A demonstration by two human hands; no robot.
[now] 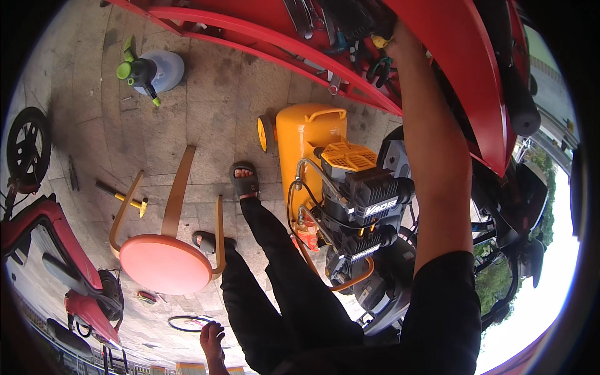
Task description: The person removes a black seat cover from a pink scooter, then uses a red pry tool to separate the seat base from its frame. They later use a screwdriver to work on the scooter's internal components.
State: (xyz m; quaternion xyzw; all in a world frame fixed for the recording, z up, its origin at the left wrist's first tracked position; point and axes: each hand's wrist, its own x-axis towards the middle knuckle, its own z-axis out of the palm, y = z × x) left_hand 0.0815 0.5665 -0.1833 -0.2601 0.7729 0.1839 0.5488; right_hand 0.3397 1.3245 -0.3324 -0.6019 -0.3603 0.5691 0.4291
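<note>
My right arm stretches up to a red tool cart [250,30], and my right hand [400,42] is among the tools on its shelf. Its fingers are mostly hidden in shadow beside a small yellow thing [380,41] that I cannot make out. Close by lie pliers with dark green handles [379,70] and several wrenches [300,17]. My left hand [212,340] hangs low at my side, its fingers loosely bent. Nothing shows in it, and a thin black ring [187,323] on the ground appears beside it.
A yellow air compressor [300,140] with black motors stands right of my legs. To the left are a pink round stool [164,265], a yellow hammer [142,206] and a spray bottle [165,67]. A red scooter [56,240] stands far left; motorcycles [509,206] are at right.
</note>
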